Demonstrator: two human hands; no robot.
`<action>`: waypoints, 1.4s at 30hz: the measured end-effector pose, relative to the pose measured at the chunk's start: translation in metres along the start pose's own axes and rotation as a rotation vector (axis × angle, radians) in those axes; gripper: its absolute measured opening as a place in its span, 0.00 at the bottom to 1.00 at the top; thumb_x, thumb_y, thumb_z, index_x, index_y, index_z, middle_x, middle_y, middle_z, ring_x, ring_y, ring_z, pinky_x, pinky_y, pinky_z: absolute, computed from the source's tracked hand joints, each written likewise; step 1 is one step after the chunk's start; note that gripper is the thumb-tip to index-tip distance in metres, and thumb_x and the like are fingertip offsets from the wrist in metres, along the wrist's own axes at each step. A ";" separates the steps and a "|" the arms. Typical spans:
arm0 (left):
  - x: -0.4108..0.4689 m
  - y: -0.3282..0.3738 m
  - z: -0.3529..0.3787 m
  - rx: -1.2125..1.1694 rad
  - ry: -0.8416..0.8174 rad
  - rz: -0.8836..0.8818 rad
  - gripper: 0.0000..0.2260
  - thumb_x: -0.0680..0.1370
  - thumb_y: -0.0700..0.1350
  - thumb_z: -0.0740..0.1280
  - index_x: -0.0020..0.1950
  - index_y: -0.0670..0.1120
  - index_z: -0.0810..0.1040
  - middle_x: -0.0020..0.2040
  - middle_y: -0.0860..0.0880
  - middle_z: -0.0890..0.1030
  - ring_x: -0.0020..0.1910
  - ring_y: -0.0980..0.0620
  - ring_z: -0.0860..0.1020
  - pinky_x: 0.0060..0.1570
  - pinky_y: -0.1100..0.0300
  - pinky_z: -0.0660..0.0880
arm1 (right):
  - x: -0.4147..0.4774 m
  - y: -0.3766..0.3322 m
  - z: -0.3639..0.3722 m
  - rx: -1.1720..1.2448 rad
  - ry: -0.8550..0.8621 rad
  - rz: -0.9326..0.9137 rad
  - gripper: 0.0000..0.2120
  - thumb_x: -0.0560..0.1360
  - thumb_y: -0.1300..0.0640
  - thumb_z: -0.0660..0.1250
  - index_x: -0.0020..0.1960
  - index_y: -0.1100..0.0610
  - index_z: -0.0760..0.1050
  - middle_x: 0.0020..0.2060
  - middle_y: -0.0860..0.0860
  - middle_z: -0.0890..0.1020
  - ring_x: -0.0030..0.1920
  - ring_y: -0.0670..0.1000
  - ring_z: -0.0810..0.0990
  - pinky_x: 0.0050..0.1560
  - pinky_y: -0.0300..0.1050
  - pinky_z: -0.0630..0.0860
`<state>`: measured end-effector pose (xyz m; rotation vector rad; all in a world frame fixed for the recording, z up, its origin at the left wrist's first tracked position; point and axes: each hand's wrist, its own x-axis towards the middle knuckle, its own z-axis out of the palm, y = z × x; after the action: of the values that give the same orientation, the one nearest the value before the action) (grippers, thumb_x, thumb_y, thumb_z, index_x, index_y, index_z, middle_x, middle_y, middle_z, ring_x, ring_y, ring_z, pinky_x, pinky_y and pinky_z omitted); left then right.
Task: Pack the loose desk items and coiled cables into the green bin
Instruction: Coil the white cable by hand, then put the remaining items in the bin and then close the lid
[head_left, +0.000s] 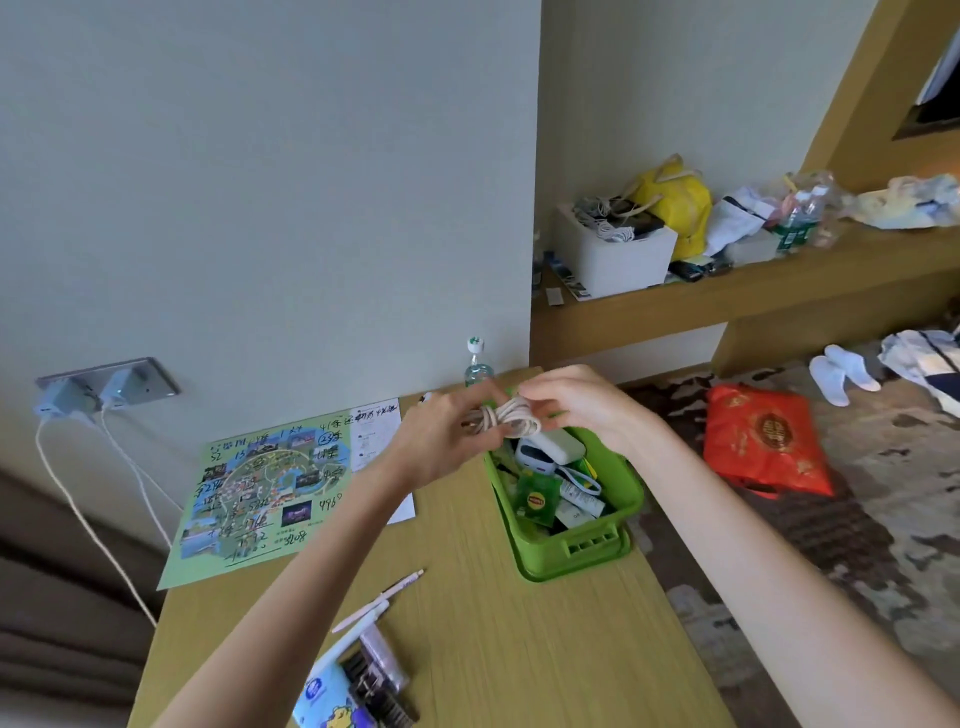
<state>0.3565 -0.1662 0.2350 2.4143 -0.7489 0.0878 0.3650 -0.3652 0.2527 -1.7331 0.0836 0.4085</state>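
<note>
— Well, where do things stand on the table (483, 639)?
— Green bin (574, 551) part full; both hands (506, 415) pinch the coiled cable (511, 420) just above its far end.
— Risk?
— Coil may spring loose if released untucked; pens (382, 600) remain.

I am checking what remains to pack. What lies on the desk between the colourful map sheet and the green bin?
In the head view, only bare wood of the desk lies between the map sheet and the green bin; the left forearm passes above that stretch.
</note>
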 end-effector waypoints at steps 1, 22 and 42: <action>0.002 0.000 0.009 0.007 -0.021 0.009 0.08 0.76 0.52 0.68 0.54 0.56 0.74 0.37 0.55 0.80 0.36 0.53 0.76 0.38 0.55 0.73 | 0.001 0.008 -0.006 0.012 -0.038 0.038 0.11 0.78 0.60 0.66 0.56 0.66 0.79 0.46 0.58 0.84 0.42 0.50 0.82 0.39 0.38 0.78; 0.020 -0.030 0.164 0.232 -0.205 -0.086 0.11 0.77 0.55 0.65 0.58 0.56 0.75 0.54 0.55 0.80 0.61 0.52 0.69 0.61 0.55 0.55 | 0.030 0.156 -0.062 -0.696 0.238 -0.219 0.04 0.73 0.56 0.73 0.40 0.54 0.82 0.37 0.44 0.83 0.42 0.45 0.80 0.47 0.43 0.77; -0.160 -0.121 0.110 0.036 0.107 -0.719 0.06 0.78 0.42 0.66 0.51 0.52 0.79 0.46 0.56 0.81 0.45 0.54 0.80 0.42 0.58 0.76 | 0.001 0.169 0.121 -0.846 0.034 -0.638 0.06 0.72 0.67 0.69 0.47 0.58 0.80 0.45 0.50 0.79 0.46 0.52 0.77 0.47 0.47 0.76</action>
<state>0.2744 -0.0701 0.0439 2.5404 0.1932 -0.0593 0.2918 -0.2835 0.0763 -2.4542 -0.6942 -0.0932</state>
